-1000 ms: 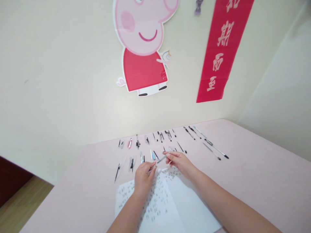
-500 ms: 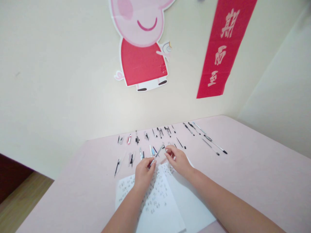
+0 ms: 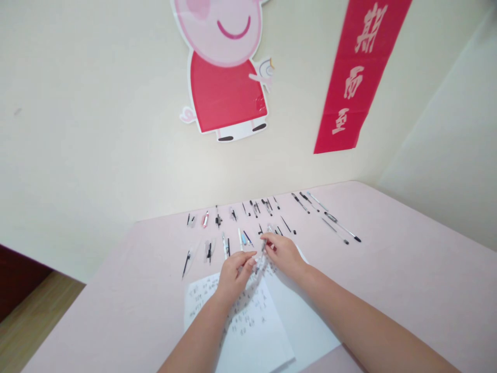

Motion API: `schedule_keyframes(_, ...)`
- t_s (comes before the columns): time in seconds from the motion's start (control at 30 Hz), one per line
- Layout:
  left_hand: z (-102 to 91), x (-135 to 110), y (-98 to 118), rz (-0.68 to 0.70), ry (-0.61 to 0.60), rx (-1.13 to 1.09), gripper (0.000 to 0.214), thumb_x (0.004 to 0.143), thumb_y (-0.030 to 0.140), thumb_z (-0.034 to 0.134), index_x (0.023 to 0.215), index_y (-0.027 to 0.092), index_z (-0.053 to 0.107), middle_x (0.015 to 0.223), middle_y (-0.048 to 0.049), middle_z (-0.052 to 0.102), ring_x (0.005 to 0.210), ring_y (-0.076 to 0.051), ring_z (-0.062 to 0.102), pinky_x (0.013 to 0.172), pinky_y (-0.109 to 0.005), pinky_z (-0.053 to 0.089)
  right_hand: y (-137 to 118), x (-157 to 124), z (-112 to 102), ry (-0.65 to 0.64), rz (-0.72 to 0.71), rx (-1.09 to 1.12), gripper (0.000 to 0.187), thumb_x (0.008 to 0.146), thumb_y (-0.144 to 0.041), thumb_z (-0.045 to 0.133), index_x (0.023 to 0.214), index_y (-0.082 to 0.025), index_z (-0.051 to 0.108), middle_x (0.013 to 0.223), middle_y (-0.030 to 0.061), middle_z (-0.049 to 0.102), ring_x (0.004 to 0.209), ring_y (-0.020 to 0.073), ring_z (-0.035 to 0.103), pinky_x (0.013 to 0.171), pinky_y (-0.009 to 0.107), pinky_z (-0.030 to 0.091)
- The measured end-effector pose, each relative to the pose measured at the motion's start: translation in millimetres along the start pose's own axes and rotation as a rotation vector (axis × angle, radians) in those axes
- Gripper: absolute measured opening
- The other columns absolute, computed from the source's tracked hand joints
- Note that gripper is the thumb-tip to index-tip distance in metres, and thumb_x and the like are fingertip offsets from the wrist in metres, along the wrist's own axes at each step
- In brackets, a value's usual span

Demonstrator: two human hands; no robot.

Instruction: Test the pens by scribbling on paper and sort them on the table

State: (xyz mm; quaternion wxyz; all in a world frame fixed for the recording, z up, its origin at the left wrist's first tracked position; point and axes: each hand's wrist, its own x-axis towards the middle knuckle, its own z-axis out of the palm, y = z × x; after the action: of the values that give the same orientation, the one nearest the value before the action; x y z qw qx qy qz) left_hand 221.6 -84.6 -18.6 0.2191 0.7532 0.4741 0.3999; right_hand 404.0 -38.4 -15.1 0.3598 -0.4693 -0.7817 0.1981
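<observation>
Above an open notebook (image 3: 248, 342) with handwriting, a slim clear-and-grey pen (image 3: 261, 261) slants between my hands. My right hand (image 3: 285, 255) pinches its upper end between thumb and fingertips. At the pen's lower part, my left hand (image 3: 235, 274) has its thumb and forefinger closed; the exact contact is blurred. Just beyond my fingers lie a white pen (image 3: 240, 238), a dark blue refill (image 3: 248, 239) and a small black pen part (image 3: 260, 229).
Pens and taken-apart pen pieces lie in rows on the pink table (image 3: 407, 290). Several whole pens (image 3: 341, 226) are at the right. A dark refill (image 3: 186, 264) lies left of the notebook. The wall behind carries a cartoon pig cutout (image 3: 229, 93) and a red banner (image 3: 355, 83).
My right hand has closed on the pen's upper end. The pen has swung from leaning up and right in my left hand to a steeper slant between both hands. The view has tilted slightly.
</observation>
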Motion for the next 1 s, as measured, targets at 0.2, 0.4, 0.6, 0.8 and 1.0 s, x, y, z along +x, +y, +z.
schedule_keyframes(0.2,0.2,0,0,-0.044,0.024,-0.024,0.039,0.092,0.036,0.035,0.094,0.017,0.069,0.081,-0.0065,0.069,0.078,-0.017,0.062,0.073,-0.029,0.046,9,4,1,0.091,0.158,0.319,0.019,0.083,-0.026,0.046,0.098,-0.019,0.056,0.069,0.0010,0.061,0.059,0.0138,0.056,0.058,0.025,0.044)
schedule_keyframes(0.4,1.6,2,3,-0.045,-0.030,0.046,0.026,0.086,0.024,0.045,0.096,0.018,0.068,0.086,-0.0061,0.069,0.077,-0.016,0.062,0.070,-0.027,0.047,1,5,-3,0.068,0.257,0.558,0.041,0.081,-0.055,0.048,0.077,-0.015,0.061,0.063,0.0028,0.059,0.054,0.0128,0.053,0.052,0.025,0.043)
schedule_keyframes(0.6,3.1,2,-1,-0.013,-0.093,0.046,0.031,0.074,0.006,0.044,0.089,0.019,0.068,0.086,-0.0031,0.069,0.081,-0.015,0.061,0.078,-0.027,0.046,-3,0,-7,-0.035,0.421,0.827,0.046,0.072,-0.057,0.058,0.090,-0.015,0.059,0.073,0.0052,0.064,0.061,0.0142,0.059,0.048,0.022,0.043)
schedule_keyframes(0.8,4.9,2,-5,0.031,-0.163,0.049,0.038,0.068,0.001,0.041,0.087,0.019,0.069,0.088,-0.0032,0.069,0.085,-0.016,0.061,0.083,-0.030,0.045,-2,-19,-7,-0.075,0.443,0.795,0.028,0.068,-0.041,0.065,0.075,-0.019,0.050,0.050,-0.0086,0.044,0.042,0.0067,0.040,0.041,0.019,0.033)
schedule_keyframes(1.0,3.8,4,-2,0.055,-0.226,0.046,0.040,0.067,0.001,0.040,0.087,0.019,0.069,0.090,-0.0039,0.069,0.087,-0.017,0.060,0.084,-0.031,0.044,1,-32,-10,-0.141,0.437,0.701,0.022,0.072,-0.040,0.057,0.076,-0.020,0.047,0.048,-0.0092,0.039,0.040,0.0073,0.035,0.040,0.020,0.029)
